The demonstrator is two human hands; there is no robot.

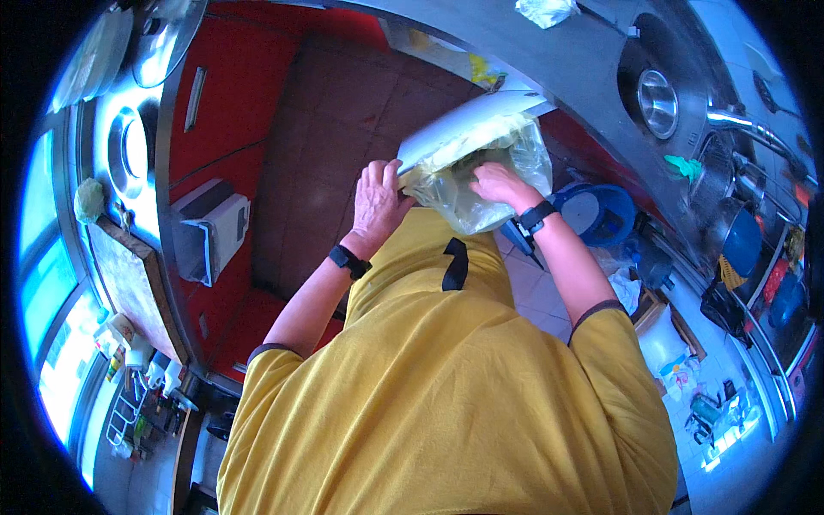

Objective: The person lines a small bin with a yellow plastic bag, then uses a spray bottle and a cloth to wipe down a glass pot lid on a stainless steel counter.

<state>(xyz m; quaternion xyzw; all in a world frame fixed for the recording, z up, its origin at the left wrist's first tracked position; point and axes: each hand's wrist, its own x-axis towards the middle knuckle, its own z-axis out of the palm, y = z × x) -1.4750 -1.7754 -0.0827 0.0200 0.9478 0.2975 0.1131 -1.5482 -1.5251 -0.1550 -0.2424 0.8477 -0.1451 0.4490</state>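
A thin, clear plastic bag (528, 167) hangs open against the inner side of a white cabinet door or drawer front (450, 125), its edge folded over the top. My left hand (380, 193) grips the near corner of that white panel and the bag's edge there. Inside the bag's mouth is my right hand (499, 183), its fingertips partly hidden; whether they hold anything cannot be told.
A steel sink (658, 103) is set in the counter at the upper right. Below it stands a blue basin (602, 215) on the floor. Red cabinets (225, 116) line the left, with a white plastic bin (225, 235) fixed on their front.
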